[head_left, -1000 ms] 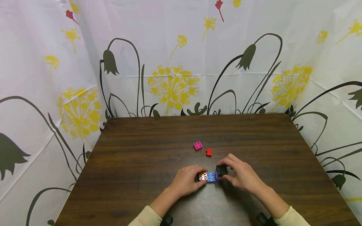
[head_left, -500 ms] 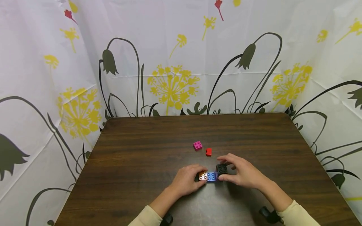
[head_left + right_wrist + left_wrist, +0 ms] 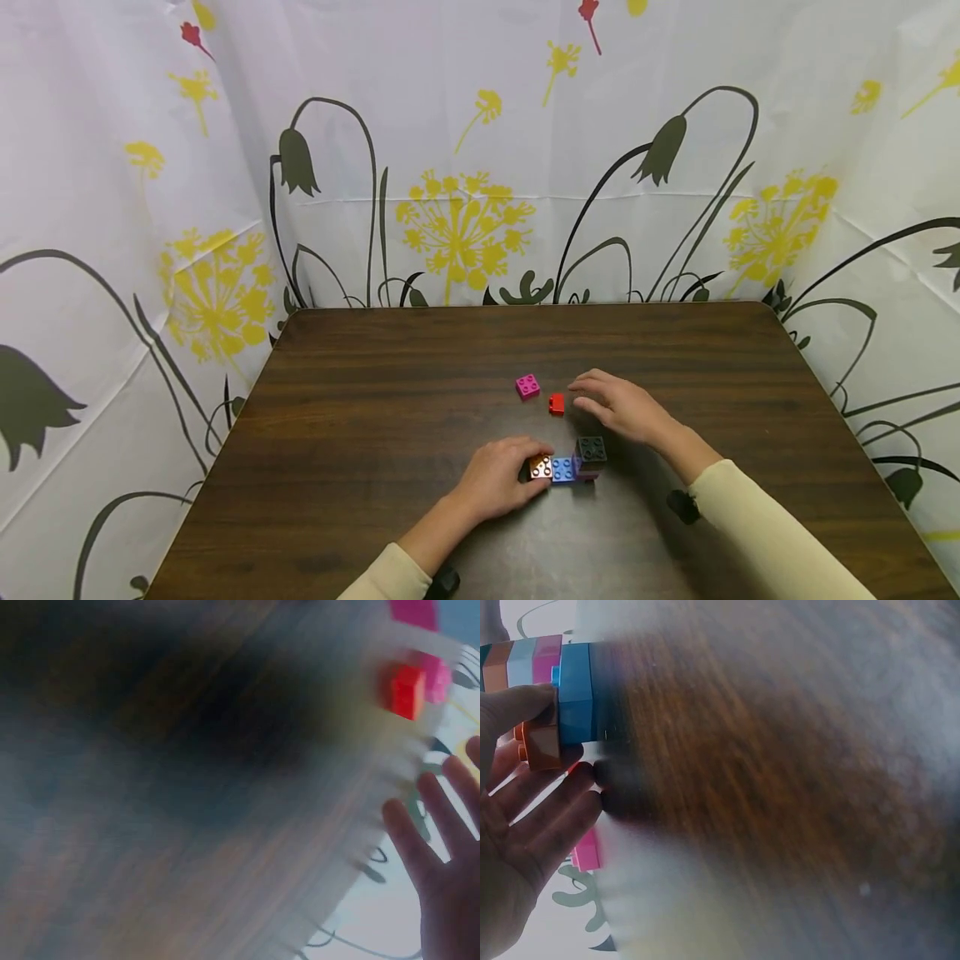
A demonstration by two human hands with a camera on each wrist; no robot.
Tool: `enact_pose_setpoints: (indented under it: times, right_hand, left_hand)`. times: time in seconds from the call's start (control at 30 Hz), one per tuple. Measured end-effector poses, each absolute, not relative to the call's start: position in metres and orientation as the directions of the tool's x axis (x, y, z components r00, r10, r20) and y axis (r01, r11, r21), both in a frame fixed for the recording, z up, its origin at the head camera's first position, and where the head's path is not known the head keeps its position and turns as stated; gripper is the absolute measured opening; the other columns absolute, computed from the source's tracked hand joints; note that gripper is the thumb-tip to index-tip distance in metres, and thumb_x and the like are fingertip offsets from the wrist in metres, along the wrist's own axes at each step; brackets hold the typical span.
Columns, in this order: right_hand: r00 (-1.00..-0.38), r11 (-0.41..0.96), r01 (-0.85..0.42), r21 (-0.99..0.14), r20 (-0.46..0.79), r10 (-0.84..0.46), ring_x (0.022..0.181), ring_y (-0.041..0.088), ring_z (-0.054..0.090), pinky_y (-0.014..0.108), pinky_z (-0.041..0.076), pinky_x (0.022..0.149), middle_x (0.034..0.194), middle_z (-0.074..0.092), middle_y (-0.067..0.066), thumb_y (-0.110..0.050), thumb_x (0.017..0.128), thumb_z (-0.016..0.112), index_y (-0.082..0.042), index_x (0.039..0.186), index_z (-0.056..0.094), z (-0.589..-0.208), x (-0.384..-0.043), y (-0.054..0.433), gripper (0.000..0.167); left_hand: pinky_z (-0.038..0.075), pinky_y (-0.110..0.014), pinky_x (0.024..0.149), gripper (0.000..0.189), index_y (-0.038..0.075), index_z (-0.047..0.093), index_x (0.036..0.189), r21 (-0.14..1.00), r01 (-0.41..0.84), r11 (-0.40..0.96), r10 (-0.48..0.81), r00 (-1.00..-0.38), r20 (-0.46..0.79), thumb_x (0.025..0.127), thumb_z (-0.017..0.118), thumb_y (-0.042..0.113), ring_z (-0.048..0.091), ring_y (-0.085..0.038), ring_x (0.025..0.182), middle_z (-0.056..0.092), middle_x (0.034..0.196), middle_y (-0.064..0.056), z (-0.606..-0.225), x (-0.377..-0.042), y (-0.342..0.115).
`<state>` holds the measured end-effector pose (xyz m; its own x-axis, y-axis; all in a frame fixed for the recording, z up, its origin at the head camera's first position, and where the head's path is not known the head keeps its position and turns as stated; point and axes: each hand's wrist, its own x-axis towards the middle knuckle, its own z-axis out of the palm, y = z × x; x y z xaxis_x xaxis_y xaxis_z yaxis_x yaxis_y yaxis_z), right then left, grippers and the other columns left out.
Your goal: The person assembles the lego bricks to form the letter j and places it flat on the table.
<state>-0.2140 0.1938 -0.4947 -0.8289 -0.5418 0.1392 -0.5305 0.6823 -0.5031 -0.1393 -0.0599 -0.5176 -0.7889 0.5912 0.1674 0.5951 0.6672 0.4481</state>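
Note:
My left hand [image 3: 498, 475] pinches the orange brick [image 3: 541, 467] at the left end of a toy-brick build, thumb in front and fingers behind. A blue brick [image 3: 562, 469] forms its base, and a tower topped by a black brick [image 3: 592, 450] rises at the right end. Below that top, the left wrist view shows pink [image 3: 546, 660], pale blue [image 3: 520, 661] and brownish-orange [image 3: 496, 666] layers. Beyond the build, my right hand [image 3: 622, 404] holds nothing, its fingertips just right of a small red brick [image 3: 557, 404]. A magenta brick [image 3: 527, 387] lies behind the red one, to its left.
All of this is on a dark wood-grain table [image 3: 360, 400]. A white curtain [image 3: 465, 50] printed with flowers hangs behind its far edge and along both sides.
My right hand has let go of the black brick on the tower and moved away, toward the red brick. My left hand keeps its hold on the build.

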Motion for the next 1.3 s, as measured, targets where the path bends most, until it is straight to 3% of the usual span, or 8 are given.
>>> enact_pose_setpoints:
  times: [0.37, 0.57, 0.8, 1.03, 1.3]
  right_hand:
    - [-0.723, 0.677, -0.659, -0.328, 0.029, -0.69, 0.134, 0.035, 0.041, 0.056, 0.039, 0.102, 0.154, 0.036, 0.01, -0.031, 0.098, 0.059, -0.02, 0.151, 0.041, -0.509, -0.245, 0.162, 0.056]
    - [-0.729, 0.7, -0.656, -0.284, -0.001, -0.684, 0.137, 0.031, 0.039, 0.056, 0.039, 0.101, 0.155, 0.035, 0.006, -0.032, 0.098, 0.06, -0.026, 0.144, 0.051, -0.509, -0.247, 0.154, 0.048]
    - [-0.758, 0.719, -0.645, -0.259, 0.099, -0.644, 0.124, 0.023, 0.054, 0.043, 0.048, 0.095, 0.143, 0.052, 0.001, -0.026, 0.091, 0.071, -0.017, 0.117, 0.072, -0.508, -0.245, 0.146, 0.028]
    - [-0.791, 0.741, -0.603, -0.295, 0.102, -0.603, 0.104, 0.023, 0.064, 0.042, 0.05, 0.091, 0.117, 0.067, 0.002, -0.019, 0.09, 0.071, -0.011, 0.116, 0.07, -0.508, -0.243, 0.141, 0.026]
    - [-0.793, 0.736, -0.601, -0.313, 0.121, -0.596, 0.084, 0.016, 0.06, 0.039, 0.052, 0.078, 0.097, 0.064, -0.004, -0.018, 0.091, 0.071, -0.014, 0.102, 0.069, -0.512, -0.243, 0.139, 0.012]
  left_hand:
    - [0.052, -0.034, 0.083, 0.035, 0.021, 0.07, 0.116, 0.428, 0.61, 0.666, 0.588, -0.783, 0.201, 0.086, 0.075, 0.037, 0.063, -0.007, 0.1, 0.068, 0.109, 0.011, -0.519, -0.139, -0.06]
    - [0.052, -0.034, 0.082, 0.035, 0.02, 0.07, 0.116, 0.43, 0.614, 0.662, 0.59, -0.781, 0.206, 0.085, 0.075, 0.036, 0.063, -0.008, 0.099, 0.068, 0.106, 0.011, -0.518, -0.139, -0.06]
    - [0.052, -0.034, 0.082, 0.035, 0.021, 0.07, 0.117, 0.438, 0.611, 0.659, 0.593, -0.781, 0.197, 0.085, 0.075, 0.036, 0.063, -0.008, 0.1, 0.068, 0.107, 0.012, -0.519, -0.139, -0.061]
    - [0.052, -0.034, 0.083, 0.035, 0.021, 0.07, 0.116, 0.441, 0.602, 0.666, 0.588, -0.787, 0.186, 0.085, 0.075, 0.036, 0.063, -0.007, 0.099, 0.068, 0.106, 0.011, -0.518, -0.14, -0.061]
    - [0.052, -0.034, 0.083, 0.035, 0.021, 0.07, 0.117, 0.449, 0.597, 0.665, 0.586, -0.79, 0.183, 0.086, 0.075, 0.036, 0.063, -0.008, 0.1, 0.068, 0.108, 0.011, -0.518, -0.139, -0.061]
